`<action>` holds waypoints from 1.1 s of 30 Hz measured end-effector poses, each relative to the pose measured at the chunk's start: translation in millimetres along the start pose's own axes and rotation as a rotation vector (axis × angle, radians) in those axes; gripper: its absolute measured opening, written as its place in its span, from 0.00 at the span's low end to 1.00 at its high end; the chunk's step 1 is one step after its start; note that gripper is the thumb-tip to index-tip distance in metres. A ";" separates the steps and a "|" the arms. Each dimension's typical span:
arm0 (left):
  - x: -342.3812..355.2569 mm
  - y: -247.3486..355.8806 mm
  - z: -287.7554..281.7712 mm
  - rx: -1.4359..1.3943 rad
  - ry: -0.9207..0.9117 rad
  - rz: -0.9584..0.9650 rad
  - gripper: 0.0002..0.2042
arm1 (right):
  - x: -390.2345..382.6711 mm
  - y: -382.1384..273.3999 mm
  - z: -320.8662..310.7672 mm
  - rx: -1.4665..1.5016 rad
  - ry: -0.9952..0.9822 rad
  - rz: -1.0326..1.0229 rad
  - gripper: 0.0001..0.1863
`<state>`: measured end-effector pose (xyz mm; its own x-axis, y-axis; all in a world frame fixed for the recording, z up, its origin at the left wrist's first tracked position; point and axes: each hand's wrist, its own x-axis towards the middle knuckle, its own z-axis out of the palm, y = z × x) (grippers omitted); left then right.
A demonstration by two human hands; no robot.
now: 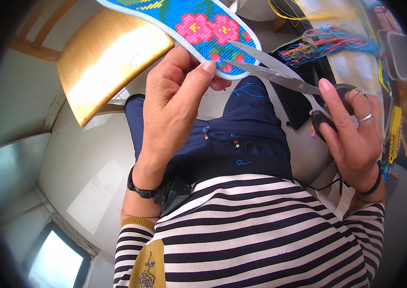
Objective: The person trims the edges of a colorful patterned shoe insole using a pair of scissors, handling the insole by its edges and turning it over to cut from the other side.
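An insole-shaped piece [162, 12] with pink flowers stitched on blue and a white binding spans the top centre. My left hand [174, 105] grips its lower edge, thumb on the front and fingers curled behind. My right hand [347, 134] holds large silver scissors [294, 81] with black handles, fingers in the loops, a ring and a coiled band on its fingers. The blades are parted, their tips over the flowers at the piece's right end; whether they touch it I cannot tell. Loose blue thread [249, 91] lies on my dark trousers [261, 134] below.
A wooden chair [98, 62] stands at the left. At the right, a table [347, 72] holds bundles of coloured thread [328, 45], a clear container [398, 55] and a yellow object [395, 129]. A black item [292, 110] lies beside my knee. A lit screen [52, 259] is at lower left.
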<state>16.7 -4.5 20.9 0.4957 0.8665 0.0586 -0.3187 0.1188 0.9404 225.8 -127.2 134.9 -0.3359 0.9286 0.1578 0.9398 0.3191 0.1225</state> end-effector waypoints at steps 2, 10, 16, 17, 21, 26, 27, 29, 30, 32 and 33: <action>0.4 2.4 0.0 0.004 -0.022 -0.008 0.11 | 2.0 1.1 -1.7 -0.024 0.013 -0.035 0.35; 0.6 5.3 0.6 -0.067 -0.040 -0.063 0.11 | 4.7 2.6 -10.6 -0.044 -0.031 -0.045 0.30; 1.2 3.6 1.0 -0.046 -0.038 -0.059 0.11 | 3.2 3.7 -10.4 -0.047 -0.037 -0.040 0.30; 1.0 3.4 0.9 -0.039 -0.039 -0.055 0.11 | 3.1 4.7 -8.9 -0.052 -0.005 -0.062 0.33; 0.8 4.2 1.3 -0.039 -0.037 -0.058 0.11 | 2.7 5.8 -7.7 -0.049 0.027 -0.079 0.35; 0.4 4.6 1.2 -0.009 -0.039 -0.055 0.11 | 2.3 6.5 -7.5 -0.059 0.035 -0.083 0.35; 0.4 4.7 1.3 -0.009 -0.039 -0.055 0.11 | 2.4 6.0 -8.3 -0.061 0.035 -0.086 0.35; 0.2 4.8 1.5 -0.002 -0.041 -0.052 0.11 | 2.7 4.1 -11.6 -0.057 0.004 -0.069 0.33; 0.0 5.3 2.0 -0.002 -0.040 -0.053 0.11 | 3.0 4.1 -12.2 -0.054 -0.012 -0.060 0.32; -0.4 6.9 3.5 -0.009 -0.036 -0.061 0.12 | 3.4 4.8 -12.8 -0.078 -0.021 -0.078 0.31; -0.6 7.4 3.5 -0.009 -0.036 -0.061 0.12 | 3.2 4.6 -12.5 -0.091 -0.018 -0.091 0.31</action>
<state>16.8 -5.8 29.0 0.5434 0.8394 0.0133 -0.2939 0.1753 0.9396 228.2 -125.1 148.2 -0.4179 0.9000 0.1243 0.8953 0.3847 0.2243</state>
